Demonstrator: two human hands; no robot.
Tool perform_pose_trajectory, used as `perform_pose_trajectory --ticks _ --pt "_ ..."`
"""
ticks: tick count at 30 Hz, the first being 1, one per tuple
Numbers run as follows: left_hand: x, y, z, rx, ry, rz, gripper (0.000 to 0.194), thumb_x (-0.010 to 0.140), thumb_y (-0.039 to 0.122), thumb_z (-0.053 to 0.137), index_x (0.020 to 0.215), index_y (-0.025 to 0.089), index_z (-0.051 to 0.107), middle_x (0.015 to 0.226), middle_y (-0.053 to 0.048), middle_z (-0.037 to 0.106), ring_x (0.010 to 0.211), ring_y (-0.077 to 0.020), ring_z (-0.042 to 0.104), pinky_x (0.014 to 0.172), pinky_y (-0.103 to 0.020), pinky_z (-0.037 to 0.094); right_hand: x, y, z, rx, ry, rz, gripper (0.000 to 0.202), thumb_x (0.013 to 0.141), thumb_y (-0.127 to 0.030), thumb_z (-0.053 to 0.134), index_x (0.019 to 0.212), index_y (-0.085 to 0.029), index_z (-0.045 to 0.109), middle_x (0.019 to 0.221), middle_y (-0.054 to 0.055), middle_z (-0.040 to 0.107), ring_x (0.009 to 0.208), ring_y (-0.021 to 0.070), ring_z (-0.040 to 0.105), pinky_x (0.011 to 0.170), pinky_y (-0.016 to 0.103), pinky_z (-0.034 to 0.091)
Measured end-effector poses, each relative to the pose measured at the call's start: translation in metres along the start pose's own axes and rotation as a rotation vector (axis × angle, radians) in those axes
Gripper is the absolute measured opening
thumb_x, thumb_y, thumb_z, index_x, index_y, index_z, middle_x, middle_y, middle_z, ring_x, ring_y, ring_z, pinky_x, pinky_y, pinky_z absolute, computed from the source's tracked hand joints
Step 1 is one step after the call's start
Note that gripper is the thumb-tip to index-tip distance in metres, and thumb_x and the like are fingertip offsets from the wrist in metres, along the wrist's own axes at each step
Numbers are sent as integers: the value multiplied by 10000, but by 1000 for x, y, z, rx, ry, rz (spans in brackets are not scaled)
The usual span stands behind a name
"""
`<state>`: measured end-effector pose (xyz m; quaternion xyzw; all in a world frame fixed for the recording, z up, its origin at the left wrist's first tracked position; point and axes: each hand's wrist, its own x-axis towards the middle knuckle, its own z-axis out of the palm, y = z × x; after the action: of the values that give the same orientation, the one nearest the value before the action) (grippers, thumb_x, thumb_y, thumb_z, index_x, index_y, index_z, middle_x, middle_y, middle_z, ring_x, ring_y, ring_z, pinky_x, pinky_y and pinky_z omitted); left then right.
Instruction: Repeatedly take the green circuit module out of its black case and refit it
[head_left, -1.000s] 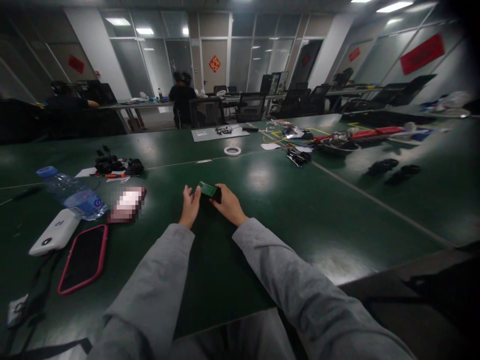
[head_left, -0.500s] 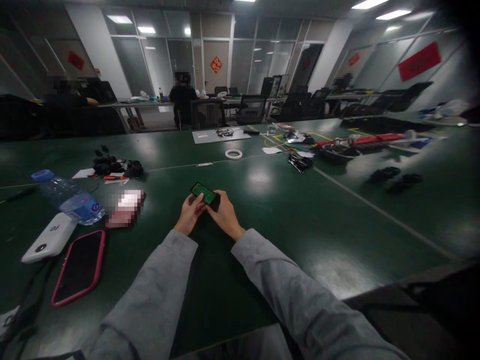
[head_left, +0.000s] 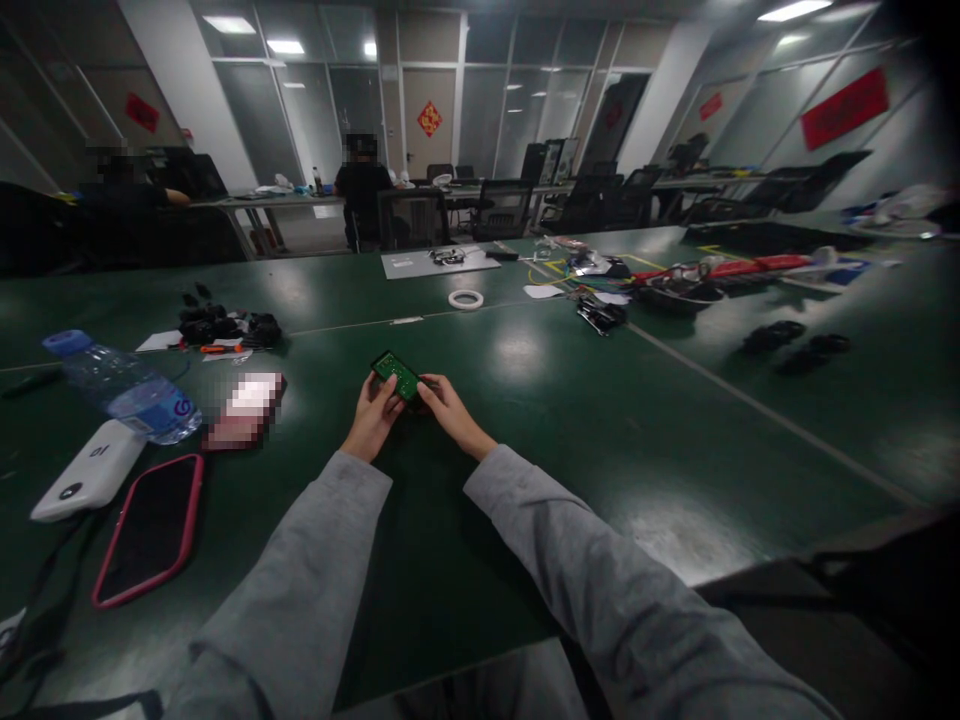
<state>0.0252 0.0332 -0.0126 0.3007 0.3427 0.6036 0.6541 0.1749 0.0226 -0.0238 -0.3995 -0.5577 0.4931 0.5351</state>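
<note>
A small green circuit board (head_left: 400, 378) with a dark rim is held just over the table, tilted, its face turned up toward me. Its near left edge sits in my left hand (head_left: 371, 418), the thumb lying on the face. At the board's right end, my right hand (head_left: 452, 414) grips it with thumb and fingers. The fingers beneath the board are hidden. Whether the dark rim is a separate casing cannot be made out.
To the left are a water bottle (head_left: 154, 400), a white device (head_left: 90, 470), a red-cased phone (head_left: 150, 530) and a blurred-out pink item (head_left: 246, 410). Ahead lie a tape roll (head_left: 466, 299), black parts (head_left: 225, 326) and a grey panel (head_left: 409, 264). Seated people (head_left: 364, 190) are further back.
The board has turned more toward me, so more of its green face shows. My right hand has shifted to its right end. The view has tilted slightly.
</note>
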Motion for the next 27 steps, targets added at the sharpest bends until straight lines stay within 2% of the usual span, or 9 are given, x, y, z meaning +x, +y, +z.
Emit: perform_pose_trajectory --ticks 3,9,18,27 --pt "0 0 0 29 -1 5 589 714 285 771 1235 304 497 1084 -16 654 800 -108 666 713 -223 520 2 -1 -2 71 21 42 450 813 -542 595 1105 -209 517 1020 46 595 937 160 595 739 289 556" --pt "-3 1 2 80 -17 -12 713 699 274 782 1322 311 438 1057 -24 651 763 -100 649 732 -238 515 3 0 -4 28 23 72 442 832 -527 571 1138 -209 536 1067 52 608 950 159 597 716 271 549" --pt "-5 -1 -1 139 -118 44 690 720 310 761 1336 358 453 1090 -14 638 837 -114 640 709 -222 512 2 -5 -8 22 -20 95 466 823 -468 612 1193 -192 550 1097 63 645 987 163 615 775 274 512" --pt "-7 1 0 129 -113 40 649 720 298 759 1308 354 491 1113 -14 632 850 -119 641 724 -229 518 4 -2 -13 50 -101 109 548 813 -511 624 1247 -189 531 1085 74 656 943 166 634 722 264 520"
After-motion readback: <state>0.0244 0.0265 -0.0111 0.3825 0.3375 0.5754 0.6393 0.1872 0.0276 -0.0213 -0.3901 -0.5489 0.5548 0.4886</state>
